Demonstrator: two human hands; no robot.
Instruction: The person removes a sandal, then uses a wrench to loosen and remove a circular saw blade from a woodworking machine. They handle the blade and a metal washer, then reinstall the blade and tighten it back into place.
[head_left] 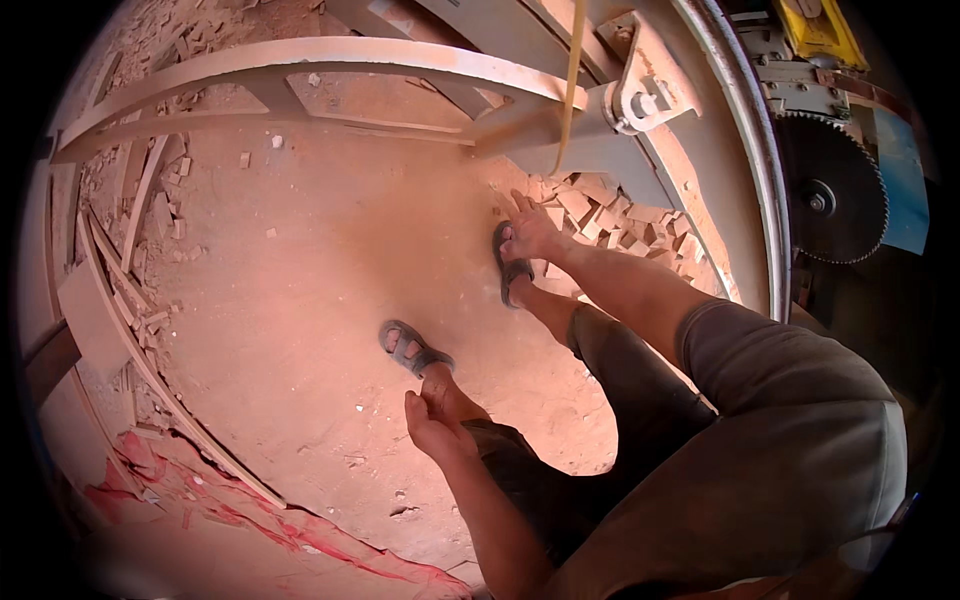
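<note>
My right hand hangs with its fingers stretched out, over my right sandal as seen from above. Nothing shows in it. Just beyond lies a heap of small wood offcuts. My left hand is lower in the view, in front of my left ankle, its fingers loosely curled together with no object visible. Near it is my left dark sandal on the dusty floor. Both hands are apart from the machine frame.
A machine frame with a pale curved bar crosses the far side. At the far right stands a toothed circular saw blade. Wooden strips and scraps line the left, beside crumpled red sheeting. A yellowish strap hangs by the frame.
</note>
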